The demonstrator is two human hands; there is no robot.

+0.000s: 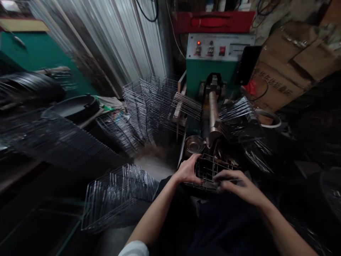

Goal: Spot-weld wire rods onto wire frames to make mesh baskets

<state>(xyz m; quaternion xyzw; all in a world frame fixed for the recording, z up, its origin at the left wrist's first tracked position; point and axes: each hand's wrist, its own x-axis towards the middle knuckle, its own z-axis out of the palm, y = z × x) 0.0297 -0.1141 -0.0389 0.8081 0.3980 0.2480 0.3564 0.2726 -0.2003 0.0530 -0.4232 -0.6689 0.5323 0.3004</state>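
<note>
A small wire basket (pixel 210 164) lies before me, over my lap and just below the machine's metal arm. My left hand (pixel 188 170) grips its left side, thumb and fingers curved around the wires. At the basket's right part is my right hand (pixel 237 180), fingers closed together at the near wires. A thin wire seems to run by the right fingers, but blur and dim light hide exactly what they pinch.
A green machine (pixel 213 67) with a lit red lamp stands ahead. Nested wire baskets (pixel 149 106) are stacked left of it, and more wire baskets (pixel 117 199) lie nearer. Bundled wires (pixel 237 110) and a cardboard box (pixel 279 85) are at right.
</note>
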